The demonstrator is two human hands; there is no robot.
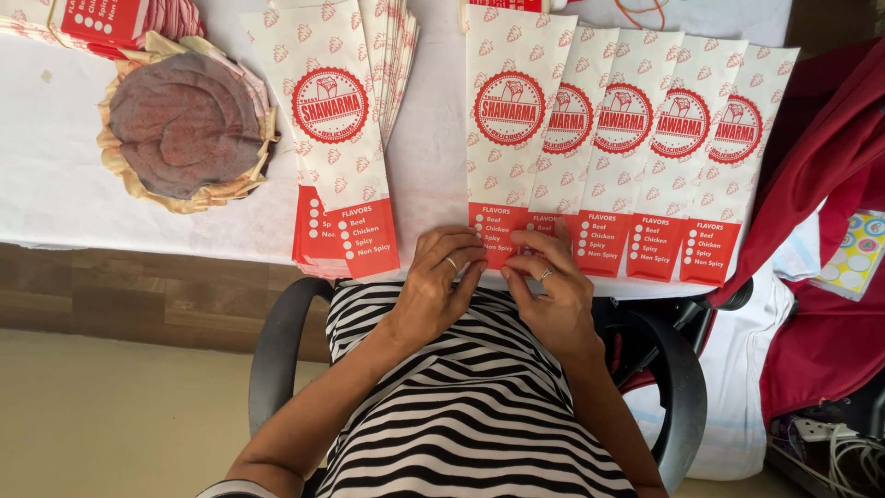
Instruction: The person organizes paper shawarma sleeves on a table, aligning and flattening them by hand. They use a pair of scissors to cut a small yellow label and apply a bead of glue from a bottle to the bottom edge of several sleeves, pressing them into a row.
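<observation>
Your left hand (441,277) and right hand (550,281) meet at the near edge of the table (55,166), both pinching the red bottom end of the leftmost bag (510,120) in a fanned row. The fingers (461,247) of your left hand curl over the bag's red strip from the left, and those of your right press on it from the right; each hand wears a ring. The bag lies flat, its top pointing away from you, and overlaps the left edge of the row (645,129) of four more bags, each tucked partly under its neighbour and stepping off to the right. To the left, well apart from your hands, sits a stack (336,120) of the same white-and-red bags, fanned a little at the far end. Further left lies a round pile of papers (184,124) with crinkled tan edges. A red cloth (830,184) hangs at the right of the table.
</observation>
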